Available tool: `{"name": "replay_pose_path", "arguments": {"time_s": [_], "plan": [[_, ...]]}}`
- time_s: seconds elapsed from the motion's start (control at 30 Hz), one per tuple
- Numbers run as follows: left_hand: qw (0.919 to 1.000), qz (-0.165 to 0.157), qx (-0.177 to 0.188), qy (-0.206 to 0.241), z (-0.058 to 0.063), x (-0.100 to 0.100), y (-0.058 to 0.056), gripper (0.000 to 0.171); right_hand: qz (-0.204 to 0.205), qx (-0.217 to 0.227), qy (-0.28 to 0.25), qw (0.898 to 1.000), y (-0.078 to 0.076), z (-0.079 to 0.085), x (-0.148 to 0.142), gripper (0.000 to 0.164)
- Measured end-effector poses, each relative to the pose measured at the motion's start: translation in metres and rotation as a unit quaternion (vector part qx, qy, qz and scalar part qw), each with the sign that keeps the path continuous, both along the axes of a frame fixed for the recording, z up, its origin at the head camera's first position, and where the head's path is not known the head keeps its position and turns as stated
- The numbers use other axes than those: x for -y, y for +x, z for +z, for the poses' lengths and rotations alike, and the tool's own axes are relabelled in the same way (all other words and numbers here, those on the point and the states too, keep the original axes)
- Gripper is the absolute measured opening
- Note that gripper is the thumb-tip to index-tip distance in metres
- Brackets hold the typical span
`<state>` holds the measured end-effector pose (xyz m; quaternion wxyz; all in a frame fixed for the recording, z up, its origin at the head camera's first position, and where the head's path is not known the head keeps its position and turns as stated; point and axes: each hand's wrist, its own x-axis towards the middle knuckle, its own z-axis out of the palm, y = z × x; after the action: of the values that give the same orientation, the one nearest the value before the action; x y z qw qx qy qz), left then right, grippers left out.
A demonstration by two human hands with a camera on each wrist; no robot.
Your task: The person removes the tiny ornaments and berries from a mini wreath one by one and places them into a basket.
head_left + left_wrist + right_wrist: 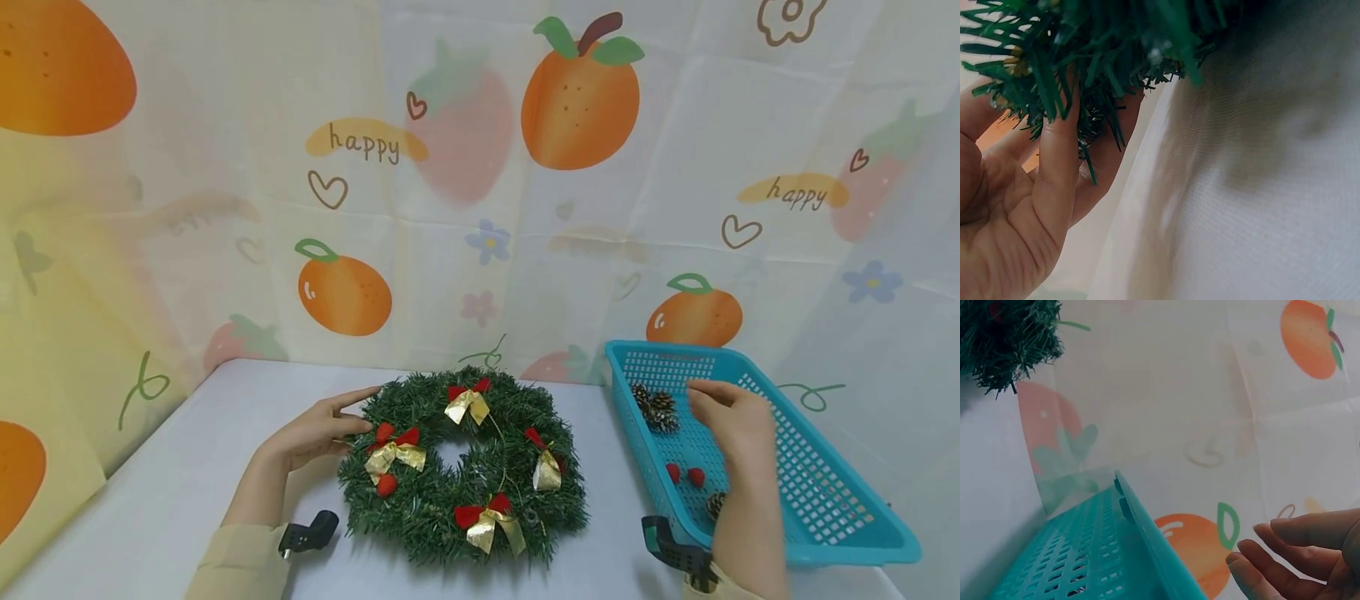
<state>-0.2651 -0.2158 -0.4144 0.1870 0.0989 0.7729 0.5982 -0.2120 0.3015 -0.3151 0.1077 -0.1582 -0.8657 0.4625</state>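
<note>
A green artificial pine wreath (532, 408) lies on the white table, trimmed with several red-and-gold bows (393, 458) and small red balls (386, 485). My left hand (318, 433) holds the wreath at its left edge. Needles partly hide its fingers, and in the left wrist view a strand of greenery (1091, 119) sits among them. Over the turquoise basket (847, 475) hovers my right hand (738, 425), with loosely bent fingers. In the right wrist view, its fingertips (1244, 569) stand apart with nothing between them.
Inside the basket are several pine cones (660, 408) and two red balls (696, 477). The perforated basket stands to the right of the wreath. A fruit-printed cloth (525, 275) hangs behind the table. Dark camera mounts (307, 533) sit on both wrists.
</note>
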Motion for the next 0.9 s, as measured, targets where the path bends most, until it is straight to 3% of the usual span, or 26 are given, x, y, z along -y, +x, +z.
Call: {"name": "replay_pose_path", "arguments": {"time_s": [0.9], "plan": [[0.9999, -0.009, -0.010, 0.002, 0.003, 0.001, 0.002, 0.077, 0.049, -0.012, 0.028, 0.998, -0.006, 0.003, 0.028, 0.042]]}}
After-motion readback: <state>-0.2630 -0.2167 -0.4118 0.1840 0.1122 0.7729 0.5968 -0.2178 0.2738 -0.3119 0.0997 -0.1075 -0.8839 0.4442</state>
